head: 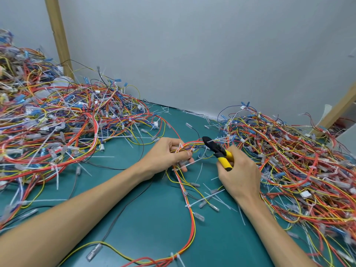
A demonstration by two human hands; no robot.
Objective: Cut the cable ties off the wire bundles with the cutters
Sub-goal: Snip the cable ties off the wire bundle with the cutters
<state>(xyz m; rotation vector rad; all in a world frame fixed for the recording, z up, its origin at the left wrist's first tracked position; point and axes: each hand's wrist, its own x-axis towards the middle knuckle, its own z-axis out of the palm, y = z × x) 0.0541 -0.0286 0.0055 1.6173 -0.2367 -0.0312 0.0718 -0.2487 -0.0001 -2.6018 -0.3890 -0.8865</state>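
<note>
My left hand [169, 155] grips a bundle of red, orange and yellow wires [189, 212] that loops down across the green table toward the near edge. White cable ties [174, 255] still wrap this bundle at several spots. My right hand [238, 176] holds the yellow-and-black cutters [218, 151] by the handles. The black jaws point up and left, and their tips sit at a white cable tie [213, 140] on the wires just right of my left hand.
A big heap of tangled wire bundles [57, 120] fills the left of the green table [146, 218]; another heap [300, 166] fills the right. Cut white ties [213, 197] lie scattered between my hands. A grey wall stands behind, with wooden posts [58, 35] at both sides.
</note>
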